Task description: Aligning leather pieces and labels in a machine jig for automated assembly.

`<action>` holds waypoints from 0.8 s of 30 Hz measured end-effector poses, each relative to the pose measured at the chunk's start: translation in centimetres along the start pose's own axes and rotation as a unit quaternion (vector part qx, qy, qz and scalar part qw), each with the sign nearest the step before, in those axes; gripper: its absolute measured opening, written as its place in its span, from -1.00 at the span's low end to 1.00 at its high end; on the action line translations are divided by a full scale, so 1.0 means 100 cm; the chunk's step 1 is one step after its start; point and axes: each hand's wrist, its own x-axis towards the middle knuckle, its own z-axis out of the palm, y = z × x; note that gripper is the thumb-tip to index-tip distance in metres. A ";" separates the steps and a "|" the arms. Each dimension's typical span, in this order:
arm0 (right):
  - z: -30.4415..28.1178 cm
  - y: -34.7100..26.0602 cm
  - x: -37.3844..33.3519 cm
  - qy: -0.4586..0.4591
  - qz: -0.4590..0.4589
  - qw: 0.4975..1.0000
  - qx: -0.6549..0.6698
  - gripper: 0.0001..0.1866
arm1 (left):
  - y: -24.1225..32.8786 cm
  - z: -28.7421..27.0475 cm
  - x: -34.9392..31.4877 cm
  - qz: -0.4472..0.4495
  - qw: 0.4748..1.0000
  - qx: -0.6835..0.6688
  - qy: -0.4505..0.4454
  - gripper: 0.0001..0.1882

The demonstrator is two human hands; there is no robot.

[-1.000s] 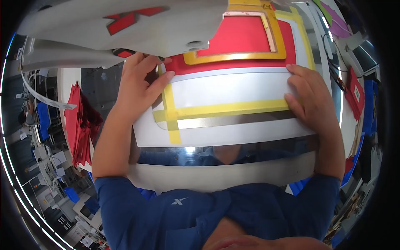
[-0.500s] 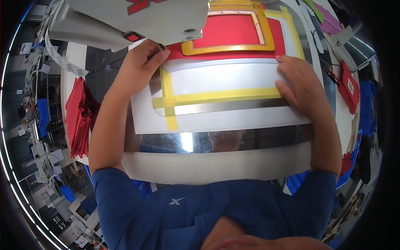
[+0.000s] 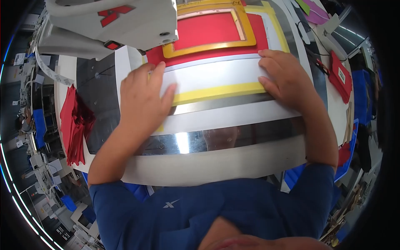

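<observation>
A yellow rectangular frame (image 3: 210,47), probably a cutting die, lies on a piece of red material (image 3: 260,35); more red shows through its opening. Beneath is a white sheet (image 3: 212,79) edged with yellow tape (image 3: 221,93), resting on a metal plate (image 3: 216,105). My left hand (image 3: 143,93) is open over the left side of the sheet, its fingertips near the red piece's lower left corner. At the right side, my right hand (image 3: 285,77) is open with bent fingers, fingertips on the sheet's edge by the red piece's lower right corner. Neither hand grips anything visible.
A grey machine head (image 3: 137,31) overhangs the far left, beside the frame. Folded red pieces (image 3: 74,129) are stacked at the left. At the right lie another red bundle (image 3: 341,79), a dark cable (image 3: 312,46) and a purple piece (image 3: 318,14).
My left hand has left the red piece's corner under the machine head and come nearer, now spread over the sheet. The machine head appears farther left. My right hand stays at the right edge.
</observation>
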 end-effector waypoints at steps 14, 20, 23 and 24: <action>-0.008 -0.001 0.004 -0.013 -0.003 1.000 -0.013 -0.65 | 0.017 -0.001 -0.007 0.070 0.989 -0.093 -0.091 -0.05; -0.007 -0.005 0.005 -0.024 0.001 0.999 0.028 -0.63 | 0.011 0.001 -0.010 0.071 0.989 -0.089 -0.089 -0.02; -0.006 -0.003 0.004 -0.035 0.009 0.999 0.037 -0.63 | 0.009 0.000 -0.008 0.079 0.990 -0.082 -0.088 -0.03; -0.006 -0.003 0.005 -0.032 0.006 0.999 0.041 -0.63 | 0.010 -0.001 -0.008 0.081 0.990 -0.075 -0.092 -0.03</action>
